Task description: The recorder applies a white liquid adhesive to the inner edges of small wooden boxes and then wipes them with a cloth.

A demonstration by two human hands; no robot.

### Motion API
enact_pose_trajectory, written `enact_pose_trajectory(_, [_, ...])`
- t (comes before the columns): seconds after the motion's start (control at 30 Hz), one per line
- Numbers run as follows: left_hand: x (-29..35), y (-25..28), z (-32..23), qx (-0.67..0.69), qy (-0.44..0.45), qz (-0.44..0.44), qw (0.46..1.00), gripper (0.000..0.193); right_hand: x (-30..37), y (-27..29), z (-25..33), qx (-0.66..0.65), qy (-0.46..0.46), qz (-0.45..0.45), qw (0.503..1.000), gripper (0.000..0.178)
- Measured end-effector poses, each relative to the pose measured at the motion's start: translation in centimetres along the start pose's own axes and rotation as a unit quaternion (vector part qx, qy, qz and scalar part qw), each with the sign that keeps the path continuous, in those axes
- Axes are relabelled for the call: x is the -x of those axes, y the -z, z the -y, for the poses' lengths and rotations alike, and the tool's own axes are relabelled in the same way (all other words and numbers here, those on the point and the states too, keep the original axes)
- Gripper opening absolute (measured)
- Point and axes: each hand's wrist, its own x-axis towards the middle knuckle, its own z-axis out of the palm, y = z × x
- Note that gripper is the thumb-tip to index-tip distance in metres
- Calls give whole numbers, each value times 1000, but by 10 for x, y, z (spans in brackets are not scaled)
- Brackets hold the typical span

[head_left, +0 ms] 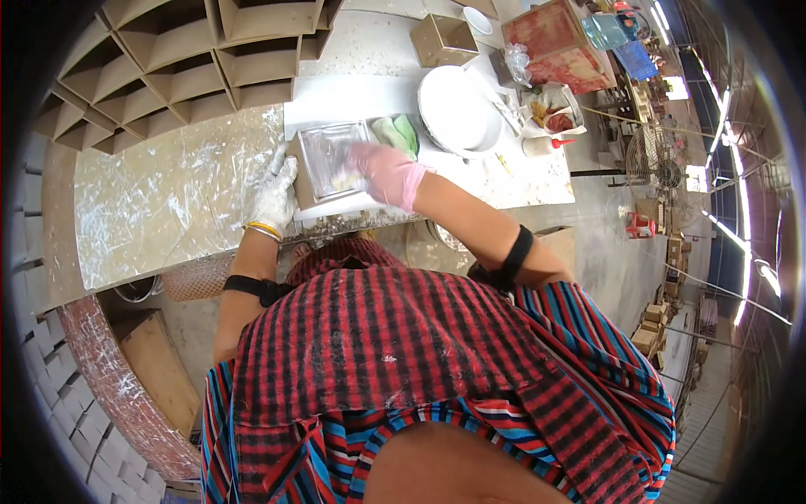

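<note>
A shallow brown box (307,186) with a whitish, shiny inside lies on white paper near the table's front edge. My left hand (273,191), in a white knit glove with a yellow cuff, grips its left side. Over the right part of the box is my right hand (388,174), in a pink glove. Motion smears its fingers, and whether they hold anything cannot be made out. A small yellowish patch shows beneath them inside the box. Just beyond the right hand lies a green and white cloth (396,133).
A white round basin (460,113) stands right of the cloth, beside a white bottle with a red nozzle (544,146). Behind are an open brown box (443,40) and a red stained crate (558,46). Stacked brown boxes (180,71) fill the far left. A fan (653,160) stands off right.
</note>
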Motion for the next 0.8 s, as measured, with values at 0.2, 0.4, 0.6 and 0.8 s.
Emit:
enact_pose_trajectory(0.2, [9, -11, -13, -16, 15, -3, 1000, 58, -14, 46, 17, -152, -132, -8, 979, 30])
enact_pose_trajectory(0.4, [-1, 3, -2, -7, 10, 1, 1000, 57, -3, 15, 18, -75, -5, 25, 997, 38])
enact_pose_trajectory(0.6, [1, 6, -2, 19, 17, 16, 1000, 58, -18, 11, 45, -2, 33, 19, 999, 33])
enact_pose_trajectory(0.8, [3, -3, -4, 22, 35, 0, 999, 58, -21, 21, 32, -30, 20, 94, 995, 34])
